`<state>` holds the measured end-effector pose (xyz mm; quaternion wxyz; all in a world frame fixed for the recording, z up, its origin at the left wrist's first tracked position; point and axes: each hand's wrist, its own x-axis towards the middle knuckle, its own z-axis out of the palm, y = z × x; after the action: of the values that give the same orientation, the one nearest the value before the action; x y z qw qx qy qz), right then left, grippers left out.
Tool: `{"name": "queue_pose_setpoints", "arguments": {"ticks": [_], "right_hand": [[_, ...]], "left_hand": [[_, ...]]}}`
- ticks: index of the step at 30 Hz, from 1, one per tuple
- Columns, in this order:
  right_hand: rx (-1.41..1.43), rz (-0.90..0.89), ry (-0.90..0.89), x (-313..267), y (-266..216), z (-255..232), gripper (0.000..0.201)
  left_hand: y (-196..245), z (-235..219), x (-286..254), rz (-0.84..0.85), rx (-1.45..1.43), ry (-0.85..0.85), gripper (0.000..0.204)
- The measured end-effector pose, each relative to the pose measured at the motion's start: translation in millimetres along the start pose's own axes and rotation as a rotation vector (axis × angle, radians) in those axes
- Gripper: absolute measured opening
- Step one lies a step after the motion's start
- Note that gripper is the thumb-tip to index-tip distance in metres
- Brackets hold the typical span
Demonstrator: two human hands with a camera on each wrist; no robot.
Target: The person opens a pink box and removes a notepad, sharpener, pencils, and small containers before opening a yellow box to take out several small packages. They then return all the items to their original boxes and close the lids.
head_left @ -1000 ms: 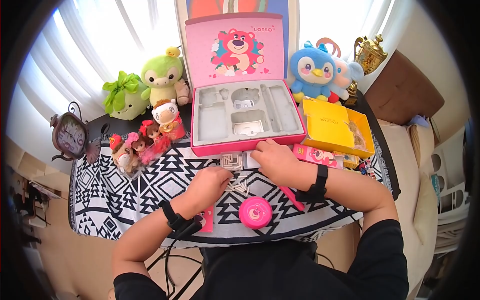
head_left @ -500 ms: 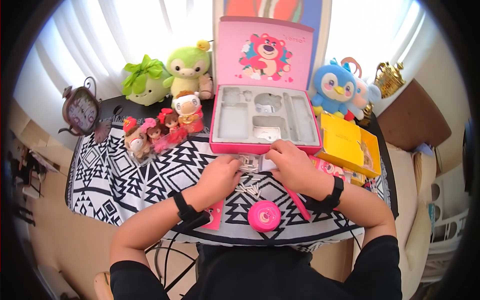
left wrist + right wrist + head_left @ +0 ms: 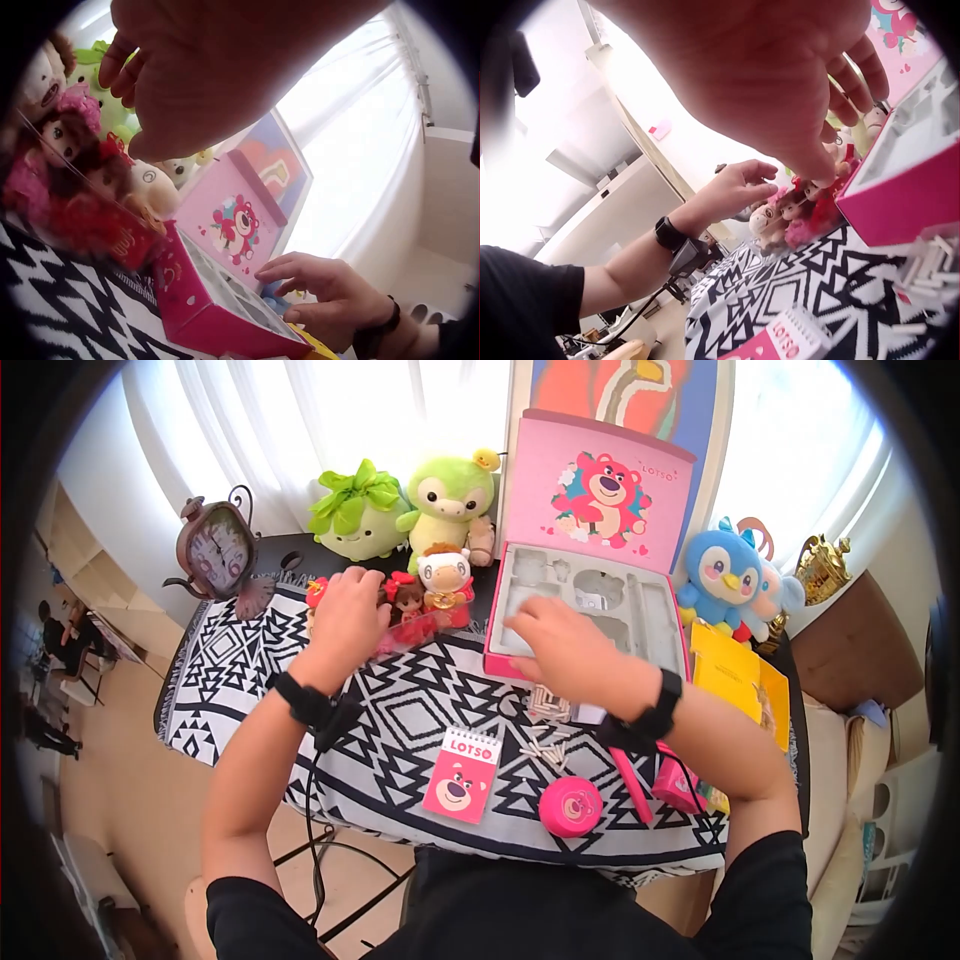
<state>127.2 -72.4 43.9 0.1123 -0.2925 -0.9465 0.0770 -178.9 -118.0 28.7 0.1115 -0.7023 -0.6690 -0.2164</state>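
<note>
My left hand (image 3: 352,618) is raised over the small dressed dolls (image 3: 405,600) at the left, its fingers loosely bent; the left wrist view shows nothing held in it. Above the front left part of the pink box (image 3: 497,660) hovers my right hand (image 3: 572,652), fingers spread and holding nothing. The box's grey insert (image 3: 530,585) has several hollows. In front of the box are a clear container of short white sticks (image 3: 548,703) and loose white sticks (image 3: 545,748). A LOTSO notepad (image 3: 462,775) lies nearer the front edge.
A round pink case (image 3: 571,807) and a pink stick-shaped item (image 3: 631,785) lie at the front. The yellow box (image 3: 742,678) and blue plush (image 3: 722,575) stand right. Green plush toys (image 3: 450,495) and a clock (image 3: 218,548) are at the back left.
Both hands have lifted away from the container of white sticks. The left went left toward the dolls, the right up over the box. The head view has shifted, and the notepad is uncovered.
</note>
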Motion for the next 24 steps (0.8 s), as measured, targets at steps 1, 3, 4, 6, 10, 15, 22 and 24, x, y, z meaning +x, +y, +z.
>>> {"name": "queue_pose_setpoints", "arguments": {"ticks": [1, 3, 4, 6, 10, 15, 22, 24], "right_hand": [[0.017, -0.059, 0.059, 19, 3, 6, 0.047], [0.005, -0.115, 0.093, 61, 6, 13, 0.057], [0.037, -0.094, 0.115, 80, 6, 18, 0.059], [0.070, -0.070, 0.136, 111, 10, 29, 0.061], [0.074, 0.001, 0.143, 149, 21, 53, 0.061], [0.034, 0.075, 0.088, 161, 26, 64, 0.064], [0.283, 0.155, 0.251, 167, 31, 64, 0.066], [0.364, 0.165, 0.376, 167, 32, 58, 0.068]], "left_hand": [[-14, 7, 5, 0.035, 0.008, 0.011, 0.038], [-20, 17, 16, 0.100, -0.006, 0.003, 0.034], [-19, 21, 22, 0.168, -0.028, -0.012, 0.031], [-11, 29, 34, 0.136, 0.080, -0.174, 0.030], [-6, 52, 44, 0.091, 0.198, -0.249, 0.027], [-9, 62, 46, 0.053, 0.173, -0.304, 0.030], [-11, 44, 54, -0.074, -0.007, -0.204, 0.039], [-13, 37, 55, -0.064, -0.082, -0.143, 0.041]]}}
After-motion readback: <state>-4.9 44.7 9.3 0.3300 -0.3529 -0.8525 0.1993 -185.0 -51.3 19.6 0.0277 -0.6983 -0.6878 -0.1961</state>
